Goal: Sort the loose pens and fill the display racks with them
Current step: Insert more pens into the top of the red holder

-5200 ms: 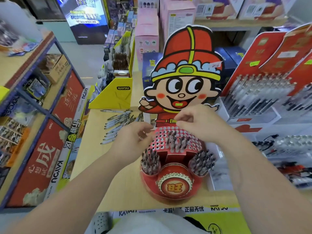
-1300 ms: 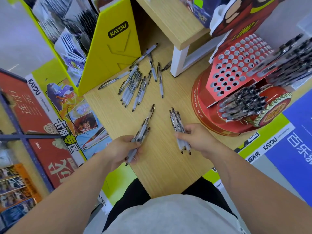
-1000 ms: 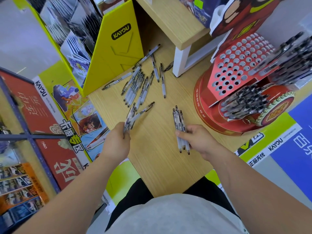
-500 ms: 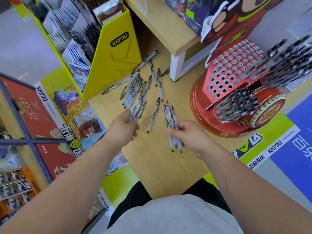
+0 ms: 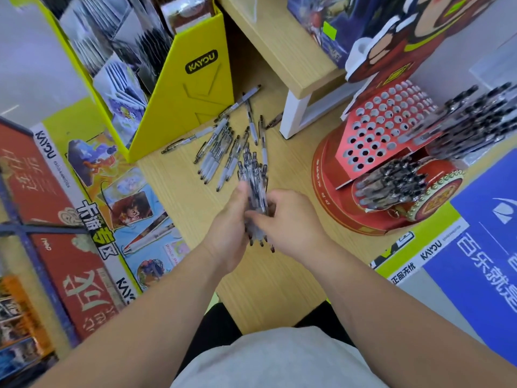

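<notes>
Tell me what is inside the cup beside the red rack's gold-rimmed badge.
A cluster of dark-topped pens fills it, ends pointing toward the camera, on the red rack. Their lower barrels and its floor are covered by the cluster.

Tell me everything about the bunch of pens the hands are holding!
The bunch of pens is a handful of clear-barrelled pens with dark clips and whitish grips. They look like plastic and are a bit blurred. They lie side by side, clip ends pointing away from the person and dark tips toward the body. The left hand and right hand grip it from either side, over the wooden table.
</notes>
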Demonstrator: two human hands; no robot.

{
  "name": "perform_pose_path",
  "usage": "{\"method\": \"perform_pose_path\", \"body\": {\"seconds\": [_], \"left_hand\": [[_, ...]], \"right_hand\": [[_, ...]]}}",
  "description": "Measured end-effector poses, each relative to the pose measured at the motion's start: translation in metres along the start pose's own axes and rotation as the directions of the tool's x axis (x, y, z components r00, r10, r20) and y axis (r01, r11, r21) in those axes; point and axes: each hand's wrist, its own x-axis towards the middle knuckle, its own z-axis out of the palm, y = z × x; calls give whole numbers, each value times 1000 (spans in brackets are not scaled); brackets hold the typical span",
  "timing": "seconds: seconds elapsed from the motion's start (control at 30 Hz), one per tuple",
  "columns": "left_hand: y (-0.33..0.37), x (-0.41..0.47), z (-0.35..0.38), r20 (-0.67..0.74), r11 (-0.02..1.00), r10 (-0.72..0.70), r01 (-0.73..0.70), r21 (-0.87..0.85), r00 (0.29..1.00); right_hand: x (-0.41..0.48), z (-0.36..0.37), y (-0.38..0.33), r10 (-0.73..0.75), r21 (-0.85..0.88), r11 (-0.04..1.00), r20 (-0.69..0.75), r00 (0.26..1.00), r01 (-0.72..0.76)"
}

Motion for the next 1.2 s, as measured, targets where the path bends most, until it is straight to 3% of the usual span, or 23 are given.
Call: {"method": "perform_pose_path", "body": {"seconds": [0.13, 0.33, 0.43, 0.53, 0.7, 0.87, 1.07, 1.2], "left_hand": [[-6, 3, -18, -9, 999, -31, 31, 18, 999], [-12, 4, -52, -104, 985, -129, 116, -129, 986], [-12, 8, -68, -144, 984, -126, 105, -145, 981], [-11, 13, -83, -171, 971, -122, 82, -222, 978], [-2, 15, -98, -174, 965, -101, 53, -258, 980], [6, 17, -100, -158, 964, -104, 60, -260, 982], [10, 25, -105, -180, 969, -122, 79, -232, 976], [11, 29, -107, -191, 972, -121, 78, -221, 974]], "right_hand": [[3, 13, -7, -74, -165, 983, 44, 996, 80], [15, 16, -11, -31, -75, 996, 218, 975, 48], [35, 16, -1, 24, 28, 999, 80, 997, -26], [62, 22, 15, 128, -50, 990, -46, 991, -130], [93, 47, 23, 248, -281, 925, -61, 967, -255], [96, 60, 20, 259, -421, 873, -28, 965, -246], [110, 31, 30, 169, -192, 962, -131, 977, -193], [150, 22, 34, 234, -76, 965, -177, 956, -250]]}}
